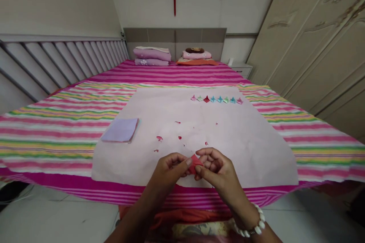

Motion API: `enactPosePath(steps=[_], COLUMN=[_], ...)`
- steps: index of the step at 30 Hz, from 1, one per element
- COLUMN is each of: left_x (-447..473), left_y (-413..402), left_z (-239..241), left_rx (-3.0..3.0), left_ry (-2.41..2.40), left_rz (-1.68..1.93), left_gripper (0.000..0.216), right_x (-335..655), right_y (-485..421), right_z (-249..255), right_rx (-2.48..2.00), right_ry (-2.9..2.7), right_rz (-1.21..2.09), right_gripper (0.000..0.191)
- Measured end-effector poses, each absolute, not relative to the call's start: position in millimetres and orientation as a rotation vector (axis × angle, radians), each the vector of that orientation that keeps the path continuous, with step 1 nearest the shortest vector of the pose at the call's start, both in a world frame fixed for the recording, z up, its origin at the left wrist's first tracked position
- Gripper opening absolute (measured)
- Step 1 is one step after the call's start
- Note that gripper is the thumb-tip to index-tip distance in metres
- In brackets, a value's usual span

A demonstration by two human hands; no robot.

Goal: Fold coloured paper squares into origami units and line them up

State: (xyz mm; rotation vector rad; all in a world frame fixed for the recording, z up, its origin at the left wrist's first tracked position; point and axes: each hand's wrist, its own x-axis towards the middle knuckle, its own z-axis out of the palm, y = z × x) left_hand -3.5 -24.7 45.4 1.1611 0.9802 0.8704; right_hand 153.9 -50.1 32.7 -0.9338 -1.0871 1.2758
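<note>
A small folded piece of red paper (pixel 195 162) is held between my two hands, above the near part of a large white sheet (pixel 242 152). My left hand (pixel 173 167) pinches its left side between thumb and fingers. On its right side, my right hand (pixel 213 165) grips the lower corner with the thumb, the other fingers curled behind. Scraps of torn red paper (pixel 159 138) lie scattered on the sheet beyond my hands. Toward the far right of the sheet stands a row of several small folded paper pieces (pixel 219 99) in pink, green, red and blue.
A stack of coloured paper squares (pixel 120 130), lilac on top, lies at the sheet's left edge. The sheet covers a striped bed (pixel 57 125). Folded bedding (pixel 152 56) sits by the headboard, a railing (pixel 65 60) runs along the left, and a wardrobe (pixel 310 45) stands at right.
</note>
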Motion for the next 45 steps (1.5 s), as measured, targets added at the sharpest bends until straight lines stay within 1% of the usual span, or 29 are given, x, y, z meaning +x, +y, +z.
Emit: enactPosePath(steps=[7,11,15,19,24,28,31,35,38,41,45], left_x=[-11,-13,-13,-15,-15,-12,-11,-11,-12,-16,-23], left_y=[-23,-20,-20,-23,-24,-24,-24,-23,-21,-19,-15], left_z=[45,44,45,44,43,41,38,36,36,37,37], left_rx=[1.219,1.154,1.035,1.042,1.096,1.012,0.882,0.793,0.814,0.939,1.068], left_ry=[0.963,0.953,0.942,0.883,0.893,0.956,0.928,0.847,0.911,0.981,0.914], left_rz=[0.770,0.723,0.713,0.730,0.753,0.774,0.770,0.741,0.697,0.624,0.540], left_gripper=[0.023,0.023,0.027,0.017,0.014,0.011,0.013,0.026,0.031,0.028,0.022], right_x=[156,158,159,161,161,160,160,162,162,162,163], right_y=[-51,-50,-48,-47,-48,-49,-48,-46,-47,-48,-48], right_z=[32,31,31,28,27,29,29,26,24,23,22], right_rx=[-0.925,-0.929,-0.929,-0.917,-0.918,-0.910,-0.917,-0.945,-0.964,-0.964,-0.946], right_ry=[-1.150,-1.182,-1.168,-1.155,-1.152,-1.180,-1.208,-1.230,-1.278,-1.323,-1.369], right_rz=[1.288,1.270,1.242,1.252,1.273,1.283,1.255,1.215,1.228,1.233,1.292], right_gripper=[0.032,0.033,0.033,0.031,0.027,0.024,0.022,0.022,0.021,0.019,0.018])
